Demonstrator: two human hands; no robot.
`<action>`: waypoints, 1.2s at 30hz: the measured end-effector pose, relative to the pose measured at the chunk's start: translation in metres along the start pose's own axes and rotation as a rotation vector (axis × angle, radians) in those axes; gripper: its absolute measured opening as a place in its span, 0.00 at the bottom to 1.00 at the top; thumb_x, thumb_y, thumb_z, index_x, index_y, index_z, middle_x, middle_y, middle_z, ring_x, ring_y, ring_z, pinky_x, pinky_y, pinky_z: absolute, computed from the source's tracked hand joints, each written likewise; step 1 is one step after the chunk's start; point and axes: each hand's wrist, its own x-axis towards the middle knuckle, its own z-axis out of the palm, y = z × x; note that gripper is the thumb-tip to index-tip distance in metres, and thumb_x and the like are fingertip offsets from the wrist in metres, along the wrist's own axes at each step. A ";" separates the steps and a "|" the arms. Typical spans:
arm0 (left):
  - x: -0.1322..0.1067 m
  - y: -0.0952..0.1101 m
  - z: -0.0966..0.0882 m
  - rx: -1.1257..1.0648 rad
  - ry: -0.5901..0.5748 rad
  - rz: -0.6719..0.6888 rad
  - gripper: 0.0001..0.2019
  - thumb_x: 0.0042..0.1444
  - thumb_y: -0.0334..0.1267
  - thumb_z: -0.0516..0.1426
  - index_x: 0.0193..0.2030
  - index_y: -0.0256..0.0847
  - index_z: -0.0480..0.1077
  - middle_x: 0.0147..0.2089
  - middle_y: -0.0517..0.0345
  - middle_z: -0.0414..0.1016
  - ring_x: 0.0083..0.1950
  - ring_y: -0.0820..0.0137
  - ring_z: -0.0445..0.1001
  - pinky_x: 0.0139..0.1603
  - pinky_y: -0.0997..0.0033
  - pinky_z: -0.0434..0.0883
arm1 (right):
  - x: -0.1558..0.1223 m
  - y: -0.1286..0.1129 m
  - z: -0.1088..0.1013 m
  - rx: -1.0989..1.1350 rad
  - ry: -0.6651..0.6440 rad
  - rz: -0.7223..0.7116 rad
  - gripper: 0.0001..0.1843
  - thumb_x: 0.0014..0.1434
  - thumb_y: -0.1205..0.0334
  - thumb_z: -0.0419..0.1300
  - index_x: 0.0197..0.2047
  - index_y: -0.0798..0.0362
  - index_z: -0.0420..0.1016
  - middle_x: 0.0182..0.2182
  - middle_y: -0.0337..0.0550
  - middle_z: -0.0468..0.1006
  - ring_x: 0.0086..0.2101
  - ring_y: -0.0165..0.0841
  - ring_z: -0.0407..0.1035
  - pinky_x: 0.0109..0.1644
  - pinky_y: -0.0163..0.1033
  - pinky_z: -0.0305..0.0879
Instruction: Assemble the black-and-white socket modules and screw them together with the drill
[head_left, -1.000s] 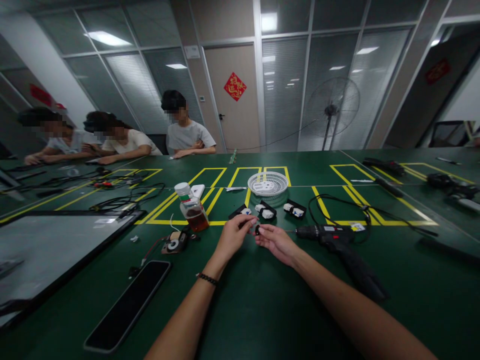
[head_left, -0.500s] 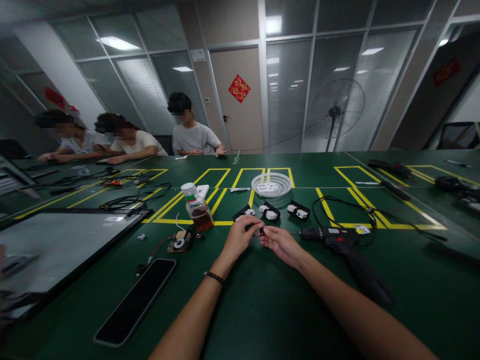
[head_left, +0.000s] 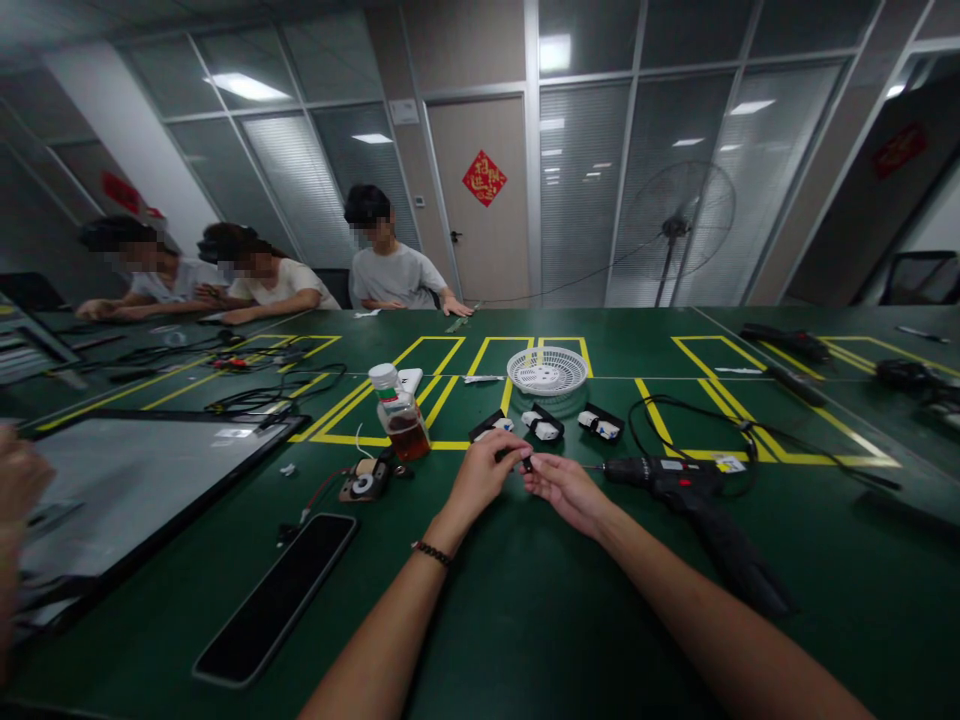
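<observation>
Over the green table, my left hand [head_left: 484, 475] and my right hand [head_left: 566, 490] meet fingertip to fingertip. Both pinch a small black part [head_left: 527, 464], mostly covered by the fingers and too small to name. Just beyond the hands lie several black-and-white pieces, among them a middle one [head_left: 543, 424] and a right one [head_left: 600, 424]. To the right of my right hand a black power drill [head_left: 694, 490] lies on its side, its thin bit pointing toward the fingers.
A white basket [head_left: 547, 372] stands farther back. On the left are a bottle of brown liquid [head_left: 409, 432], a small motor-like device [head_left: 365, 481], a phone [head_left: 276, 600] and a white board [head_left: 172, 500]. Another person's hand [head_left: 19, 475] reaches in at the left edge. Three people sit across.
The view has shifted slightly. Another person's hand has come in over the white board at the left. Across the table, the small green item now lies flatter beside a person's hand. My hands keep their pinch.
</observation>
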 end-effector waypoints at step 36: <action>-0.011 -0.021 -0.012 -0.529 -0.284 -0.618 0.20 0.47 0.42 0.65 0.48 0.37 0.74 0.35 0.52 0.76 0.38 0.67 0.76 0.29 0.74 0.71 | -0.005 0.010 0.019 -0.370 0.028 -0.155 0.19 0.55 0.57 0.66 0.49 0.54 0.70 0.28 0.41 0.79 0.25 0.33 0.73 0.31 0.39 0.69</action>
